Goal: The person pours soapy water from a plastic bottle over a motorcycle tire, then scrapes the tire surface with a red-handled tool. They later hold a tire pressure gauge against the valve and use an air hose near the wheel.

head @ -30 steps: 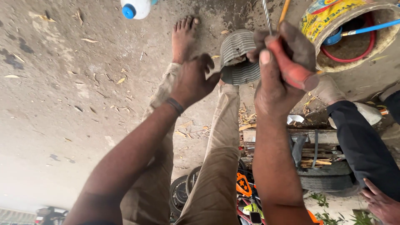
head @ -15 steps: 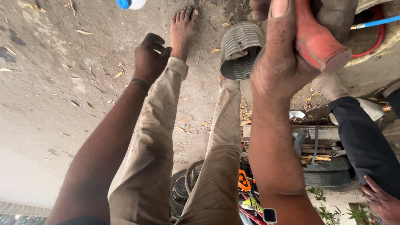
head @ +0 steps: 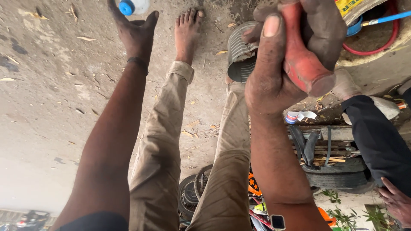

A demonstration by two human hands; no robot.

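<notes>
Right hand (head: 295,64) at approx. 1 o'clock of the view, grip clenched tight around red tool handle (head: 302,60); thumb pressed along the handle's left side, butt end of handle sticking out below the fist, toward 4 o'clock. Working end of tool hidden behind the fingers, cannot tell its kind.

Left hand (head: 136,32) at approx. 11 o'clock, arm stretched far out, grip released w/ fingers spread, holding nothing. Dark band on the wrist. Nearest to it: white bottle w/ blue cap (head: 133,6) at the top edge, just beside the fingertips; touching or not, cannot tell.

Ribbed grey metal cylinder (head: 240,53) at 12 o'clock, lying on the concrete floor (head: 47,94), just left of the right hand and partly behind it. Bare foot (head: 187,30) between left hand and cylinder, on the floor; legs in beige trousers (head: 160,145) running down to 6 o'clock.

Round container (head: 372,47) at 2 o'clock, red hose and blue tube inside. Other person's dark sleeve (head: 376,137) at 4 o'clock, their hand (head: 396,201) at lower right corner. Tyre (head: 338,177) near it; dry leaves scattered on the floor.
</notes>
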